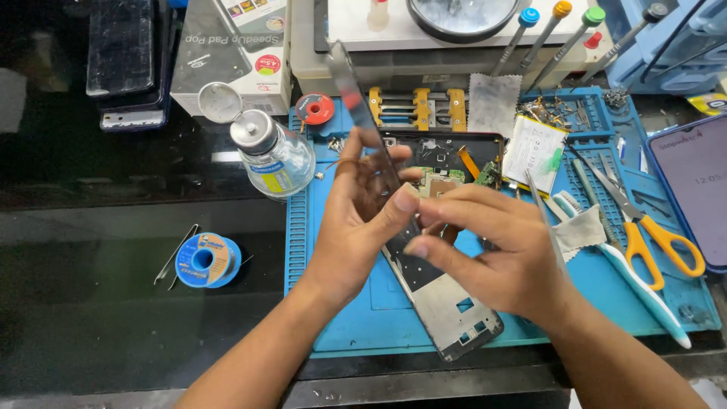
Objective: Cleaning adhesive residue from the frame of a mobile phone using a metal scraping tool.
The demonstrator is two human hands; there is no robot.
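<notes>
I saw the left hand (356,220) and right hand (492,254) both grasping the phone frame (447,303) with their fingers (405,201), tilted above the blue mat (363,310).

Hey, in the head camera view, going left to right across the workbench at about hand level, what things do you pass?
Blue solder spool → glass bottle → left hand → phone frame → right hand → white toothbrush → yellow-handled scissors → lit phone at the right edge.
</notes>
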